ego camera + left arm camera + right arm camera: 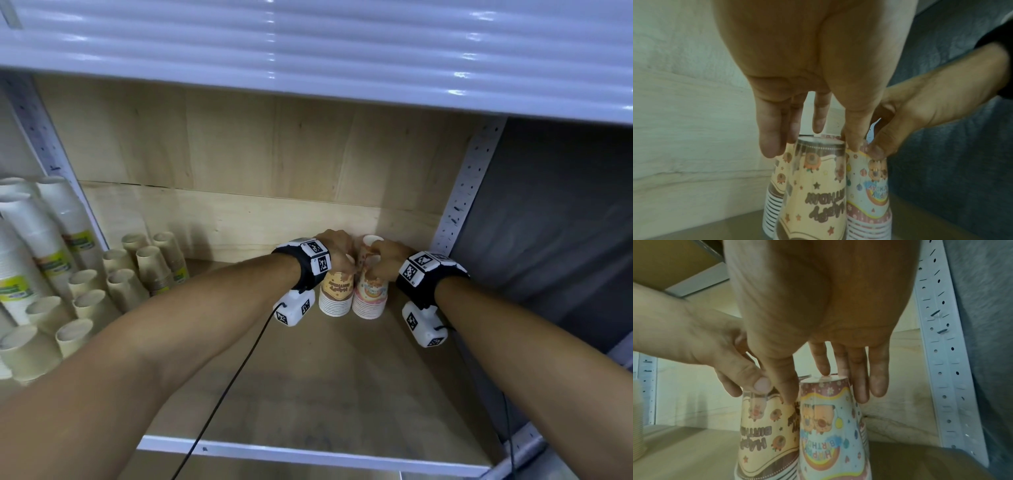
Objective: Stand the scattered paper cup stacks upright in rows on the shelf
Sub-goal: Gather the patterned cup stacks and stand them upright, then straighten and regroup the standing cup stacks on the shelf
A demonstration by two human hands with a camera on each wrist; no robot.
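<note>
Your left hand pinches the yellow cup stack, your right hand the pink cup stack, both upright beside the shelf's right post; light, crushable paper, likely best gripped low.

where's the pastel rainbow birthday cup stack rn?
Head view: the rainbow birthday cup stack stands mouth-down at the shelf's back right, near the perforated upright, touching the yellow-brown birthday cup stack on its left, under the right hand.
</note>
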